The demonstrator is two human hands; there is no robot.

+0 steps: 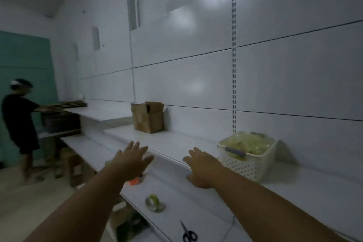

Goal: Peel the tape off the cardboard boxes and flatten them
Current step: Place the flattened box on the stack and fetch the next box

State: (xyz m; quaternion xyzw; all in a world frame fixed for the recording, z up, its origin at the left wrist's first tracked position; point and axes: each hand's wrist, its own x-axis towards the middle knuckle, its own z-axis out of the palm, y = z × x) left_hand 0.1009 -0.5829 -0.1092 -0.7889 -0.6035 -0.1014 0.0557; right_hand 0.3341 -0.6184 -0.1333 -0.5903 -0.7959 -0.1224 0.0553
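Observation:
A brown cardboard box (147, 117) stands upright on the upper white shelf (172, 143), its top flaps partly raised, against the wall panel. My left hand (132, 160) stretches forward with fingers spread, holding nothing, well short of the box. To its right, at about the same distance from the box, my right hand (202, 167) is also stretched out with straight fingers and nothing in it. Both hands hover over the shelf's front edge.
A white basket (245, 165) full of crumpled tape sits on the shelf at right. On the lower shelf lie a tape roll (154, 203), scissors (188, 233) and an orange object (135, 180). A person (19, 124) handles flattened cardboard (66, 104) at far left. More boxes (75, 169) stand on the floor.

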